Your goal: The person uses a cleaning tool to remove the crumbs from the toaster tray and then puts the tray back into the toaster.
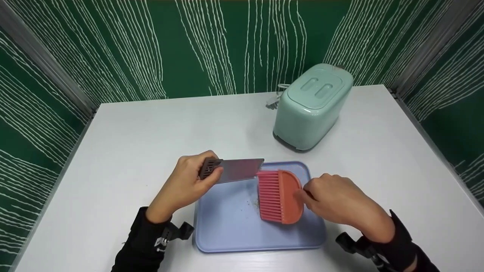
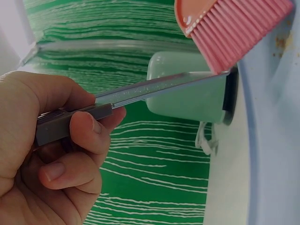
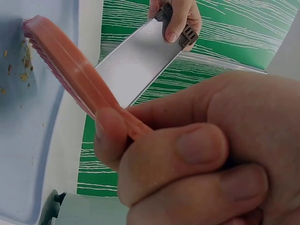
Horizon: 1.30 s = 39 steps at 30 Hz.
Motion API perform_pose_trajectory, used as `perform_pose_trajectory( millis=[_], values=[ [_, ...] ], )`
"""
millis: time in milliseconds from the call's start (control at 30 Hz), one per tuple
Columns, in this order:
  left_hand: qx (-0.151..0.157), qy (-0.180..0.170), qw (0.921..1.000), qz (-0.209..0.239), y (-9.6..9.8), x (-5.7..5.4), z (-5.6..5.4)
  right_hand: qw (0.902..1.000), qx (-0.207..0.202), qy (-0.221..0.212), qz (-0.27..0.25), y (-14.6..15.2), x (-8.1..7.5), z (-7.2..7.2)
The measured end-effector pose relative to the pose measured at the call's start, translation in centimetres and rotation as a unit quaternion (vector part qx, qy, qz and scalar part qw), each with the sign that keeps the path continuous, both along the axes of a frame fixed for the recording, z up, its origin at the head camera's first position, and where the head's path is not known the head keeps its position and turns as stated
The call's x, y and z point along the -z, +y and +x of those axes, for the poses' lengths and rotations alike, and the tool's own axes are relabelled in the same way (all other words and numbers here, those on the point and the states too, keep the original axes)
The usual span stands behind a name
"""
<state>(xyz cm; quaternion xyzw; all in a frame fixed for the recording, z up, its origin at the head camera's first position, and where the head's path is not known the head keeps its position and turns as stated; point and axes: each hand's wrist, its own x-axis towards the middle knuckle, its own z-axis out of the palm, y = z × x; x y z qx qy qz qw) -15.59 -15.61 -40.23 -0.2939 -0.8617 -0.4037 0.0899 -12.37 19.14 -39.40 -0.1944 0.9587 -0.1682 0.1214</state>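
Observation:
My left hand (image 1: 191, 179) grips a toaster crumb tray (image 1: 242, 169), a thin metal sheet, by its dark grey slotted grip (image 2: 75, 123). The sheet is tilted above the far side of a blue serving tray (image 1: 223, 234). In my right hand (image 1: 336, 200) is a small hand brush (image 1: 291, 196) with pink bristles (image 2: 243, 30) and an orange body, pinched between thumb and curled fingers. One corner of the bristles appears at the crumb tray's far end; whether they touch is unclear. Crumbs (image 3: 26, 63) lie on the blue tray beside the bristles, partly hidden by the brush.
A mint-green toaster (image 1: 314, 105) stands behind the blue tray, toward the back right of the white table (image 1: 151, 139). Its white cord and plug (image 1: 273, 101) lie at its left. Green panels with white streaks (image 1: 234, 45) enclose the table at back and sides.

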Motion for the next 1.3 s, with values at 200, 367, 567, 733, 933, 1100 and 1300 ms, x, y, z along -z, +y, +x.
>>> perform_pose_trajectory(
  millis=[200, 367, 567, 733, 933, 1100, 1300],
  values=[
    [0.001, 0.006, 1.0000, -0.002, 0.0, 0.0, 0.0, 0.9999, -0.009, 0.000, 0.007, -0.2, 0.2, 0.1],
    [0.000, 0.007, 1.0000, -0.002, 0.0, 0.0, -0.1, 0.9998, -0.017, -0.010, 0.006, -0.2, 0.2, 0.2],
    [0.000, 0.004, 1.0000, -0.001, 0.0, 0.0, -0.1, 0.9994, -0.030, -0.016, 0.009, -0.1, 0.3, 0.3],
    [0.002, 0.006, 1.0000, -0.002, -0.1, 0.1, -0.1, 0.9986, -0.047, -0.023, 0.004, 0.1, 0.4, 0.4],
    [0.001, 0.007, 1.0000, -0.001, -0.1, 0.2, -0.1, 0.9976, -0.051, -0.047, 0.000, 0.3, 0.0, 0.4],
    [0.001, 0.009, 1.0000, 0.000, 0.0, 0.2, -0.1, 0.9977, -0.053, -0.042, 0.003, 0.7, -0.4, 0.3],
    [0.002, 0.008, 1.0000, 0.000, -0.1, 0.2, -0.2, 0.9976, -0.055, -0.041, -0.012, 1.3, -0.8, 0.1]
  ],
)
